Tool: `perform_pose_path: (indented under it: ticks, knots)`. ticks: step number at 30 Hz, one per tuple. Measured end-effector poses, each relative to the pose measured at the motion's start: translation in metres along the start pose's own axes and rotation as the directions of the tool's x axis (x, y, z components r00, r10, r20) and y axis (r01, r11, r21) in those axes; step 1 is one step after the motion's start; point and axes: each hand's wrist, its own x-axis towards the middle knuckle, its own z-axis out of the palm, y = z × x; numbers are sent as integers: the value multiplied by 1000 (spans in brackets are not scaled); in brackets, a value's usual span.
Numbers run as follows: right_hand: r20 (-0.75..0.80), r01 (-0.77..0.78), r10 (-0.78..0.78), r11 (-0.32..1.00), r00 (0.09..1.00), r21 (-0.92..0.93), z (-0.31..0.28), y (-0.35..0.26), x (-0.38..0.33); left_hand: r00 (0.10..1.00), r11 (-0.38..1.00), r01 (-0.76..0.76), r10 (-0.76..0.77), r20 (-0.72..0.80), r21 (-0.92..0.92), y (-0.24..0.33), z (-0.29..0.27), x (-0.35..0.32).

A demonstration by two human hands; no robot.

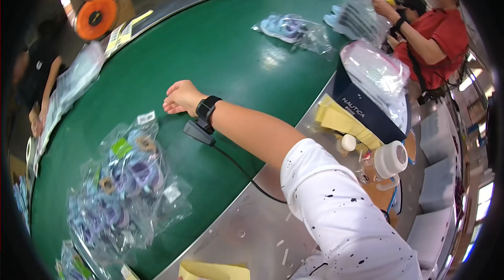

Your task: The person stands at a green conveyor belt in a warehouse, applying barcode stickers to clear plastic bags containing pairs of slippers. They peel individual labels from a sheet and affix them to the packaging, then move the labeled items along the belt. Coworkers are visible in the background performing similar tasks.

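The green worktop (220, 54) is bordered on its near side by a metal ledge (236, 232). At the right, a clear plastic bag (362, 20) is held up by a co-worker in a red shirt (443, 33); at the far left, a second co-worker in a dark top (41, 67) is observed beside a long pale plastic sheet (76, 83). On the near left part of the worktop, a pile of bagged light blue shoes (126, 177) is laid, with green and brown pieces seen among the clear film. A dark blue box (362, 104), heaped with clear plastic, is set at the right edge. A separate bag of shoes (286, 28) is placed on the far part of the worktop. On the ledge, yellow papers (344, 122) are found beside the box, near a white-capped bottle (386, 163). The right hand (184, 97) is noted over the worktop, near the far end of the pile; its fingers are loosely bent and nothing is seen to be grasped. The left hand is not shown; its state cannot be told. A black wrist strap (208, 106) is fitted, with a dark device (198, 133) and cable attached.
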Motion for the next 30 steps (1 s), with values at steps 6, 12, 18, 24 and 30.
perform_pose_path:
  ticks: [6, 12, 18, 24, 30]
  knots:
    - [-293, -195, -472, 245, 832, -950, -204, -64, 46, 998, 997, 61, -62, 20, 56, 8, 17, 2]
    - [-329, -648, -760, -156, 561, -745, -299, -100, 7, 990, 973, 140, -135, -38, 184, 0, 14, 0]
    - [-167, -488, -496, -637, 852, -597, -329, -105, 31, 969, 946, 166, -209, 133, 279, -25, -24, -12]
    - [93, -184, -525, -452, 846, -873, -371, -129, 31, 995, 993, -91, 89, 35, 80, -45, -6, -4]
    - [160, 228, -164, 627, 973, -745, -98, -69, -69, 977, 957, 210, -212, 11, -198, 3, 22, 1]
